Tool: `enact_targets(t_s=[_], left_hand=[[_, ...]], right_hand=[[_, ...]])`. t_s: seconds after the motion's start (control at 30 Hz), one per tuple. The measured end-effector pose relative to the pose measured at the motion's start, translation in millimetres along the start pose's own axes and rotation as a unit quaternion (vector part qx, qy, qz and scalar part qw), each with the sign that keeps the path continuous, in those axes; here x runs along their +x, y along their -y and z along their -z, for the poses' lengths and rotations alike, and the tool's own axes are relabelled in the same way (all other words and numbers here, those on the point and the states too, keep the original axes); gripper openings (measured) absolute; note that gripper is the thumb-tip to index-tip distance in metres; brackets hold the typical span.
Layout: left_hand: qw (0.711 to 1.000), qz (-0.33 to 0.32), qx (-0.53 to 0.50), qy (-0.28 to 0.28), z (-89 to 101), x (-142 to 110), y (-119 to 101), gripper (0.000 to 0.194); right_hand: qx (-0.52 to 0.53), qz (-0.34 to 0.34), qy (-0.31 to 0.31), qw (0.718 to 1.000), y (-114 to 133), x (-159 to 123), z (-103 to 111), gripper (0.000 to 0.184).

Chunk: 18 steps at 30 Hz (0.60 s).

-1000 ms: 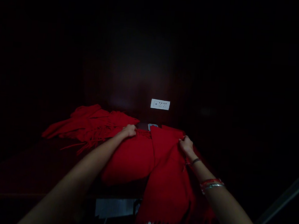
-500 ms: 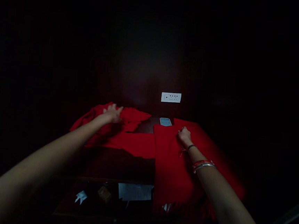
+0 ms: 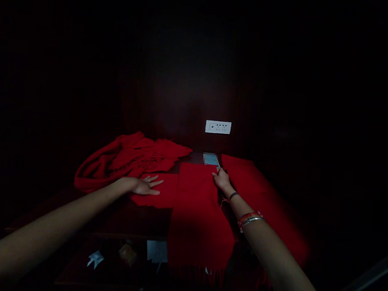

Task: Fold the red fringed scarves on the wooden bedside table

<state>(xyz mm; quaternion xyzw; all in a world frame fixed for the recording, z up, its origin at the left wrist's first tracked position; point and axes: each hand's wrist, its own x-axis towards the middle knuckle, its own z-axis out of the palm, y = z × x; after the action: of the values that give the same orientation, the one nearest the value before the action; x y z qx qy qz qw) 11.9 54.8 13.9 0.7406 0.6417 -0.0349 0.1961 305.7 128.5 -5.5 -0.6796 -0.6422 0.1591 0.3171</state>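
A red fringed scarf (image 3: 193,209) lies on the dark tabletop, one end hanging over the front edge with its fringe down. My left hand (image 3: 147,186) presses flat on its left part, fingers spread and a ring on one finger. At the scarf's upper right corner, my right hand (image 3: 222,180) is closed on the edge of the cloth. A bunched heap of red cloth (image 3: 135,154) lies behind my left hand; whether it joins the scarf I cannot tell. To the right, a second red cloth (image 3: 261,192) lies flat, partly behind my right forearm.
A phone (image 3: 209,159) lies at the back, below a white wall socket (image 3: 217,127). On a lower shelf are a crumpled white piece (image 3: 95,259), a brownish packet (image 3: 127,254) and a pale sheet (image 3: 156,251). The surroundings are very dark.
My right hand has moved left with the scarf's edge, and a gap now shows between it and the right cloth. My left hand has come down from the heap onto the flat part.
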Motion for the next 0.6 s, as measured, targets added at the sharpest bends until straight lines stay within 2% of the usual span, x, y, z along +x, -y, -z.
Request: enact_targets(t_s=[0.07,0.13,0.2,0.27,0.33,0.43,0.6], left_hand=[[1.000,0.012,0.016,-0.013,7.2,0.9,-12.0,0.062],[0.998,-0.027,0.027,-0.051,8.8,10.5,-34.7,0.053],[0.991,-0.071,0.016,-0.114,4.9,27.1,-59.7,0.049],[0.985,-0.064,0.014,-0.158,-3.2,46.5,-80.3,0.054],[0.986,-0.028,0.014,-0.162,-13.6,64.4,-93.2,0.061],[0.988,0.016,0.004,-0.155,-28.8,81.7,-99.1,0.066],[0.983,0.018,0.001,-0.180,-40.7,84.4,-95.8,0.066]], right_hand=[[-0.018,-0.009,0.012,1.000,6.7,-0.5,-8.5,0.025],[-0.039,-0.024,0.016,0.999,8.9,0.2,-10.3,0.028],[-0.057,-0.035,0.014,0.998,7.2,1.5,-6.8,0.031],[-0.074,-0.038,0.011,0.996,3.8,2.7,-0.9,0.034],[-0.089,-0.035,0.004,0.995,0.8,3.5,4.3,0.036],[-0.118,0.000,-0.014,0.993,-0.1,5.8,6.6,0.040],[-0.168,0.143,0.000,0.975,8.7,13.4,-6.0,0.041]])
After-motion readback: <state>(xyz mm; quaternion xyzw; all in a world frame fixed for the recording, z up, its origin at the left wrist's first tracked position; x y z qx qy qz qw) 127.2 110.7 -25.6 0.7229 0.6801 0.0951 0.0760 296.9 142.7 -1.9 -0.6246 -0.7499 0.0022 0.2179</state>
